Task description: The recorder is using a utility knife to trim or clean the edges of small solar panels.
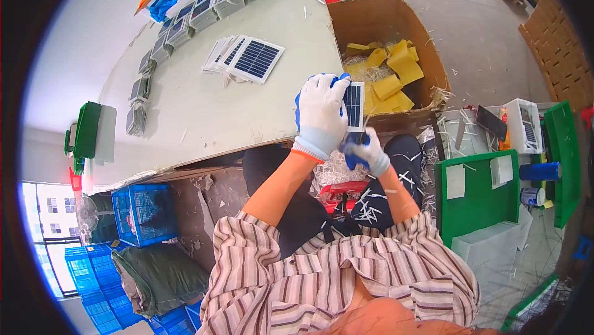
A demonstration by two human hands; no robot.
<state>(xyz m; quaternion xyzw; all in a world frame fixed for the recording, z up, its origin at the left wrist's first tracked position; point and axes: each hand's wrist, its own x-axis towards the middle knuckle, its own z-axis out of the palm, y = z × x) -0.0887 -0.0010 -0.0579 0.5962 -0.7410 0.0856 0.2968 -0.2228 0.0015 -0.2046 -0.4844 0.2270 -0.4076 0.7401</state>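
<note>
My left hand (323,112), in a white and blue work glove, grips a small solar panel (353,107) with dark cells and white edges, held upright past the table's edge. My right hand (367,151), gloved the same way, is just below the panel's lower end. Motion smears its fingers, so whether it holds anything is unclear. To the left on the pale table (210,109) lies a loose fanned pile of solar panels (257,59). Farther back, several stacks of solar panels (203,13) stand in a curved row.
A cardboard box (436,75) at the right of the table holds yellow sheets (405,65) and white strips. White strips litter my dark trousers (378,202). A green tray (479,195) is at the right; blue crates (102,279) stand at the lower left.
</note>
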